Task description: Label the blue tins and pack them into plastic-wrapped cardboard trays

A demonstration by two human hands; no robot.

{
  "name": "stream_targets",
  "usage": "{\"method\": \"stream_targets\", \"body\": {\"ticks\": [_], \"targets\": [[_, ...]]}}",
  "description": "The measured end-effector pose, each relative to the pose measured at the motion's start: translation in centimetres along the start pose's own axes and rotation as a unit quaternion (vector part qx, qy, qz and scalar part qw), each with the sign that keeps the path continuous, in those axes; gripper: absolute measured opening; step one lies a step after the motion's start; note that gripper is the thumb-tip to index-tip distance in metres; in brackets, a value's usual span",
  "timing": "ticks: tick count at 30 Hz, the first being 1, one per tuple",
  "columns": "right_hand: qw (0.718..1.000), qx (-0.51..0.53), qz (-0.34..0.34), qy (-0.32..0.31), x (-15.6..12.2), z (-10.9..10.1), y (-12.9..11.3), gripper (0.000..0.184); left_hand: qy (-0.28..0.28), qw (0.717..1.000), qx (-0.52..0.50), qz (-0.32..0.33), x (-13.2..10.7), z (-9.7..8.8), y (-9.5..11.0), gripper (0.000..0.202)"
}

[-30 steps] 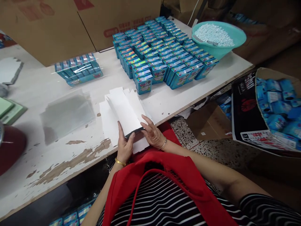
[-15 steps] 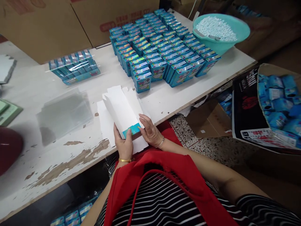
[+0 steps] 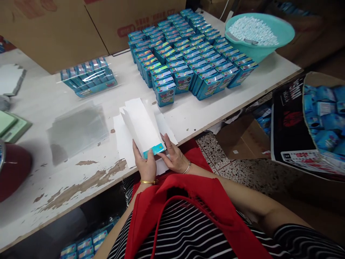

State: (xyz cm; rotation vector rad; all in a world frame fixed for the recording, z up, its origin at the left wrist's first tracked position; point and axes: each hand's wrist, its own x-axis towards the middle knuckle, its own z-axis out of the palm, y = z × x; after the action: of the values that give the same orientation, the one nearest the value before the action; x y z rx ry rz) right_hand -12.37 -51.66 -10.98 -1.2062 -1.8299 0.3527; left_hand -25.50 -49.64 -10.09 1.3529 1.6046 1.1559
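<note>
Where the head camera looks down, two bare hands meet at one white carton (image 3: 141, 122), printed side turned under, a blue flap (image 3: 155, 149) folded up at its near end. Location: near edge of the worn white table (image 3: 185, 115), above loose white cards (image 3: 121, 142).

Left hand (image 3: 146, 166), gold bracelet: clamped on the carton's near left corner, thumb against the flap, fingers along the side. Right hand (image 3: 175, 160), thin bangle: thumb and fingers spread apart about the near right corner, thumb at the flap; firmness of grip, cannot tell.

Left of the carton: clear sheets (image 3: 78, 133), stacked unevenly; green box (image 3: 18, 127); dark red bowl (image 3: 14, 171), cut off by the edge of view. Beyond: one filled tray (image 3: 90, 82) of blue packs with clear wrap, just before a large cardboard box (image 3: 67, 39). Far right: upright blue packs (image 3: 165, 95) in close rows; beside them, turquoise basin (image 3: 256, 52) of small white pieces (image 3: 253, 30).
</note>
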Motion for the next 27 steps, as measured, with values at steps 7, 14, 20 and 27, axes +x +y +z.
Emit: {"method": "stream_targets", "body": {"ticks": [7,14,20,27], "targets": [[0.998,-0.031,-0.049,-0.010,0.3,-0.1,2.0,0.027,-0.001,0.998,0.047,0.043,0.1,-0.8,0.4,0.072],[0.999,0.013,0.045,0.017,0.0,-1.0,0.7,0.075,0.002,1.000,0.009,0.006,0.2,-1.3,1.1,0.079],[0.993,0.065,0.089,0.036,0.7,-0.7,-0.6,0.040,0.019,1.000,-0.021,-0.009,-0.1,-0.6,0.9,0.076],[0.958,0.179,0.167,0.149,2.7,1.2,-3.3,0.035,0.068,0.994,-0.082,0.035,-0.9,0.0,2.7,0.073]]}}
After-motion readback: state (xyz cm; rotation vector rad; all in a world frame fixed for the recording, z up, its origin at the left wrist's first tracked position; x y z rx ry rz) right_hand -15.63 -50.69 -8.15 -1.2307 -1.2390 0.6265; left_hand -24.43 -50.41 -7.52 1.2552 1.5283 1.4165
